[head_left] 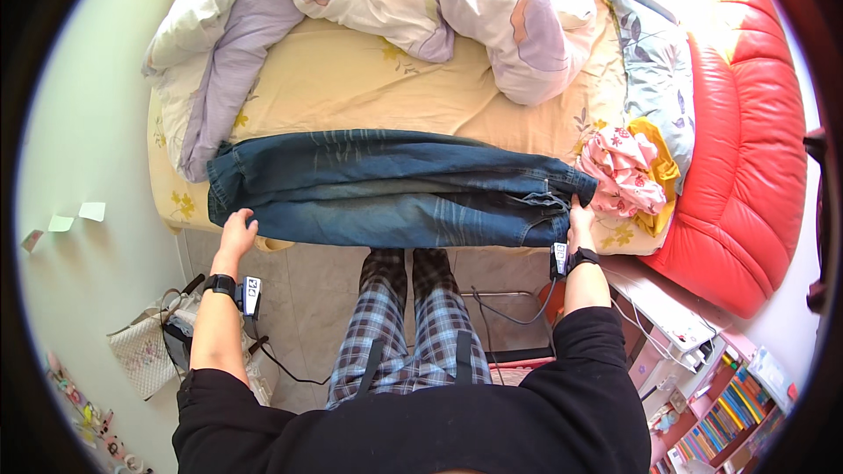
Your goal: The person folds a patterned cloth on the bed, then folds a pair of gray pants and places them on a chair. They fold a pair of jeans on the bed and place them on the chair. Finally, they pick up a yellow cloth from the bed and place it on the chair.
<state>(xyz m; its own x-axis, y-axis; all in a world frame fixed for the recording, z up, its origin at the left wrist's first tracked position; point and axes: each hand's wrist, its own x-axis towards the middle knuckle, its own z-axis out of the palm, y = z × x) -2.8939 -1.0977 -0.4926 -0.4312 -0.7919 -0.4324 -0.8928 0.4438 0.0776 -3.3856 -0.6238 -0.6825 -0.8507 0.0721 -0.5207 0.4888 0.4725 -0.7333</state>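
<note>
One pair of dark blue jeans (386,189) lies folded lengthwise across the near edge of the bed (351,79). The left hand (237,233) rests flat and released on one end, while the right hand (580,215) is clenched on the other end. One pink garment (622,174) and one yellow one (660,167) lie bunched just beside the right hand; two pale square notes (77,216) stick on the wall at left.

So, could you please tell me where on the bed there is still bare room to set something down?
The yellow sheet lies bare between the folded jeans and the rumpled duvet. It is crowded at the right, where pink and yellow clothes lie by the right hand. The left hand rests at the jeans' other end.
</note>
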